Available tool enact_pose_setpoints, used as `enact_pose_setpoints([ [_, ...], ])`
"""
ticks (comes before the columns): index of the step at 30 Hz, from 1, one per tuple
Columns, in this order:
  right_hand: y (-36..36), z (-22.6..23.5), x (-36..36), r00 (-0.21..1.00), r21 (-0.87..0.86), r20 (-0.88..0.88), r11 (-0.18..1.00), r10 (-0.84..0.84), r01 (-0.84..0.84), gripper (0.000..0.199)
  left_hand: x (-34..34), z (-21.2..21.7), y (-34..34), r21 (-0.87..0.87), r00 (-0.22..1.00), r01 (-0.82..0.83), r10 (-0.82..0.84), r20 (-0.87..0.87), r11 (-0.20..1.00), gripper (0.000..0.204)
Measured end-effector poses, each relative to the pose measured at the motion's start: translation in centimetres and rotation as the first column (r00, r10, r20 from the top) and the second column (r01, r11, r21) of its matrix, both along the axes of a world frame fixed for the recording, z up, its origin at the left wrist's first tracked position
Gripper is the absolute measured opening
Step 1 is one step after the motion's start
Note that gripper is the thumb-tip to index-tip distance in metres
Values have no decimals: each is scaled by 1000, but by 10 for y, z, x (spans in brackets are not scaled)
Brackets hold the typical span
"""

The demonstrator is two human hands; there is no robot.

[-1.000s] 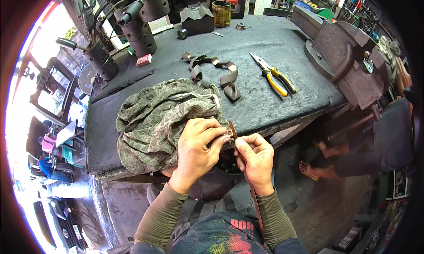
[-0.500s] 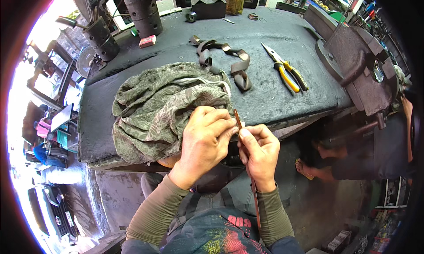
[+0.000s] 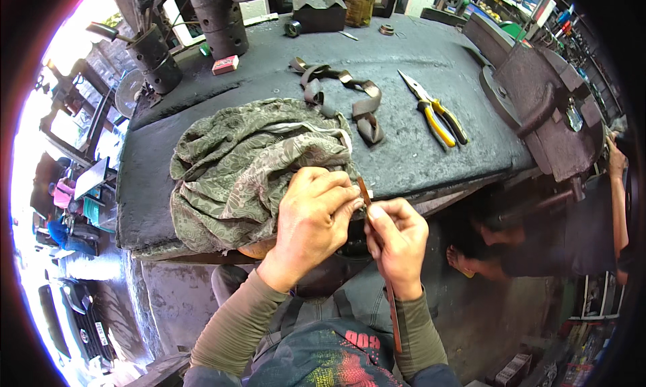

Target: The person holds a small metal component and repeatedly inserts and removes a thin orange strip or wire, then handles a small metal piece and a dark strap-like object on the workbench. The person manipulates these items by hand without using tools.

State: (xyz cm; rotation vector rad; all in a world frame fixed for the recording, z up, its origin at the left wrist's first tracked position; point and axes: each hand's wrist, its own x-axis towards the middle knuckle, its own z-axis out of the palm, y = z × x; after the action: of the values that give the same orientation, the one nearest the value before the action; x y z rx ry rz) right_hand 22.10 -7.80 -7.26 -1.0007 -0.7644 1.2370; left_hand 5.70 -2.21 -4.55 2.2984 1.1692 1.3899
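Observation:
Between the thumb and fingers of my right hand [image 3: 402, 242] is a narrow reddish-brown strip [image 3: 392, 313]. Its short upper end sticks up past the fingertips, and its long tail hangs down along my right forearm. My left hand [image 3: 311, 219] is closed in a pinch right beside the strip's upper end; what lies between those fingertips is too small to make out. Behind my left hand a crumpled green patterned cloth [image 3: 232, 168] lies on the worktable [image 3: 269, 64]. Farther back rests a curled dark strip [image 3: 367, 106]. Long-nose pliers [image 3: 436, 116] with yellow-and-black handles lie to the right, slightly opened.
A heavy vise-like metal block [image 3: 558, 111] stands at the table's right end. Another person's arm [image 3: 618, 185] and bare foot [image 3: 461, 260] are beside it. Along the back are a small red box [image 3: 225, 64], a perforated metal cylinder [image 3: 219, 27] and an amber jar [image 3: 360, 7].
Both hands keep nearly the same grip and place, with only slight finger movement. The view has shifted a little. At the right, the other person's forearm shows more.

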Motion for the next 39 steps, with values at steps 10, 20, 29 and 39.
enact_pose_setpoints([
  [10,0,-2,1,998,3,-60,1000,16,-16,11,0,0,1,1,1000,5,-5,-2,1000,18],
  [20,-2,2,2,1000,-53,-23,999,2,-3,10,1,-1,0,-7,1000,8,-8,5,1000,18],
  [29,-1,3,1,1000,-60,-13,998,7,-8,11,2,0,-1,3,1000,-18,18,2,1000,19],
  [39,0,8,1,998,-187,62,982,3,8,11,2,0,-2,-6,1000,-13,13,18,1000,19],
])
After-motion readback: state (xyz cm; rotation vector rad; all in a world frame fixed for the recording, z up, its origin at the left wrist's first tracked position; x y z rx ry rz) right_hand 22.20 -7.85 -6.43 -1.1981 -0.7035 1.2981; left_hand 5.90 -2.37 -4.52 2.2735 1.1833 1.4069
